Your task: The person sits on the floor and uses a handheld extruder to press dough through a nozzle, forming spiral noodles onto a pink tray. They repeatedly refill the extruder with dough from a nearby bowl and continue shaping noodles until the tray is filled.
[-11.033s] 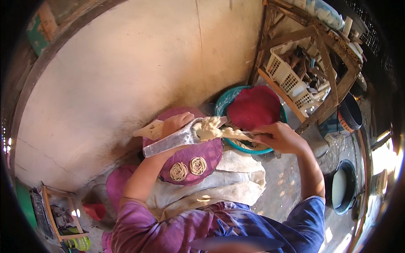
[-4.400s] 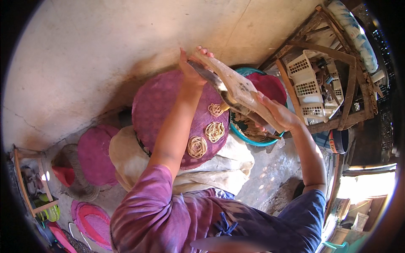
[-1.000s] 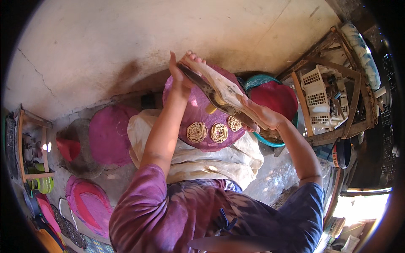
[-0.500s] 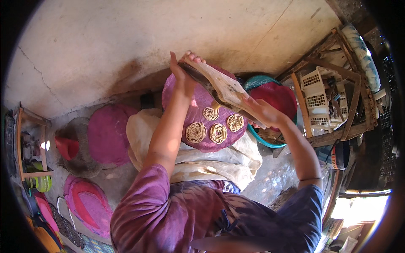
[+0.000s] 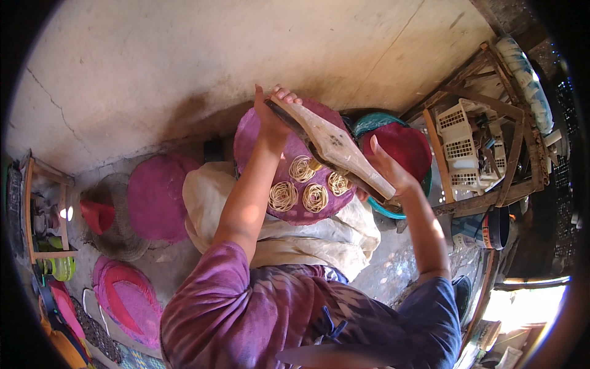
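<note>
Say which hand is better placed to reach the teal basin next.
Probably the right hand: it is nearer the teal basin, at one end of the wooden tool, while the left hand holds the other, farther away.

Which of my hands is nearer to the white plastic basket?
Right. The right hand is left of the white plastic basket, at the near end of the wooden press; the left hand is farther left, at its far end.

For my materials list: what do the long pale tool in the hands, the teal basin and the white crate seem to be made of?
The long pale tool: probably wood, dull and worn, from its brown tone and dark spots.
The teal basin: likely smooth plastic, from its even colour.
The white crate: likely moulded, matte plastic, from its regular grid.
</note>
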The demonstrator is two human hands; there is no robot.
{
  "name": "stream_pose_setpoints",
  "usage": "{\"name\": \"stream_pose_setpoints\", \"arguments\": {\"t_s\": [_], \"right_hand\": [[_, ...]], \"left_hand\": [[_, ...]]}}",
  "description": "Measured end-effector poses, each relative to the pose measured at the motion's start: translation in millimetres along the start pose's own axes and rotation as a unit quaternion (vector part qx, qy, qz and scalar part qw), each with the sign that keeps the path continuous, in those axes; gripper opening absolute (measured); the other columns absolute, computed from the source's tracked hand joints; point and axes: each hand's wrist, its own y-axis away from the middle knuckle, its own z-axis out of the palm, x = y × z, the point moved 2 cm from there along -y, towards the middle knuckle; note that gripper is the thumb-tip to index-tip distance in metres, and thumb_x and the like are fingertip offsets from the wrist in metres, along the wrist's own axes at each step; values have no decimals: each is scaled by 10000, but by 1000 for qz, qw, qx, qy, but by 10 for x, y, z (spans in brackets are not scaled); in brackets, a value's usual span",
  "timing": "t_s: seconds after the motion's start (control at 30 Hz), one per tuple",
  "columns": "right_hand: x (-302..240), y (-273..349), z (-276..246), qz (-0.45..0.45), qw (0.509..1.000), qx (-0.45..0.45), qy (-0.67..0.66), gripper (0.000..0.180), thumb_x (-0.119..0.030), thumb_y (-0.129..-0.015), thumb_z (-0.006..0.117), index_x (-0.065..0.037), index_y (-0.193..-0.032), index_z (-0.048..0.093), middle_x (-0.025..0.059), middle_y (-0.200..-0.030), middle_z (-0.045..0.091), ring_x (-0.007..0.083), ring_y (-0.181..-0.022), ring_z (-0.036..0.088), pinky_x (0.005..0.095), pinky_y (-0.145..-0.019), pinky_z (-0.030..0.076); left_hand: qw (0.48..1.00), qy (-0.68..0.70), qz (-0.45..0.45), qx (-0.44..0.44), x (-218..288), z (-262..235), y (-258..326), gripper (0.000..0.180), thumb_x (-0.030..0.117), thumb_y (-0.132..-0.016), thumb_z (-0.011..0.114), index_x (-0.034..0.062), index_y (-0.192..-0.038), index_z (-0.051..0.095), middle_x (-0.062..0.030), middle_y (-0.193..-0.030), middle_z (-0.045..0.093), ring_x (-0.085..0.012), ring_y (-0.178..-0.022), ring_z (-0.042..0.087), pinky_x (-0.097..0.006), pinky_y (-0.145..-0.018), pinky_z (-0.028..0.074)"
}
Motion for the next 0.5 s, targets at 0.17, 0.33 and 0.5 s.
{"name": "stream_pose_setpoints", "arguments": {"t_s": [0.17,0.33,0.5], "right_hand": [[470,-587,-97,-50,971,-117,-204,843,-768,-901,297,-71,-1328,502,186,-956,669,228,-705,669,349,-565,556],[710,-807,-237,17,969,-44,-243,668,-619,-969,368,-57,-1288,535,124,-799,615,147,-494,508,267,-455,415],[730,-974,-373,34,999,14,12,587,-524,-997,380,-55,-1319,523,71,-733,565,104,-466,435,229,-449,370]], "left_hand": [[997,82,-3,4,99,-156,48,592,625,-976,299,138,-786,578,15,-664,569,-187,-650,581,-380,-726,471],[991,127,41,-11,188,-245,91,548,588,-983,318,145,-778,566,27,-679,575,-174,-628,577,-373,-716,474],[991,80,105,15,376,-129,58,511,580,-981,345,168,-758,550,42,-653,567,-155,-623,575,-371,-709,472]]}}
